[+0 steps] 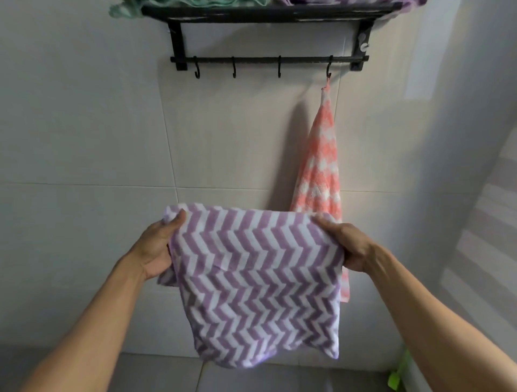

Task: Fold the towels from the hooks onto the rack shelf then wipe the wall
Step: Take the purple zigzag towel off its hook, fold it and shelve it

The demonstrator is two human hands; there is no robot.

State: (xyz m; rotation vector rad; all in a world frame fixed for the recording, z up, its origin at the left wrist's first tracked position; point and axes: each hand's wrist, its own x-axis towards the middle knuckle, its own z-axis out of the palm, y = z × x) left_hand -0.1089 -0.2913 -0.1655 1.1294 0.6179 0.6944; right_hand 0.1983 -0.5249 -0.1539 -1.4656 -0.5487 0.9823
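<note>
Folding is under way on the purple-and-white chevron-striped fleece towel [251,279], which I hold out in front of me below the black metal wall rack [268,16]. My left hand [156,249] grips its upper left corner, thumb on top of the cloth and fingers curled behind it; my right hand [347,246] grips the upper right corner in the same way. The towel hangs doubled between my hands, with a fold line running across its middle, so I judge it half folded and needing at least one more fold before it goes up.

On the rack shelf, at the top edge of the view, a mint-green cloth [167,4] lies at the left and a purple cloth [363,2] at the right. Both look like towels already put away, though I see too little of them to tell how neatly they are folded.

Of the four black hooks, three are bare. Only the rightmost hook [329,68] carries anything: the coral-and-white patterned towel [319,168], hanging by its loop against the pale tiled wall [84,126], just behind my right hand.

What remains, as I judge it: finish and shelve this towel, take down, fold and shelve the coral one, then wipe the wall, which I take as not yet begun.
</note>
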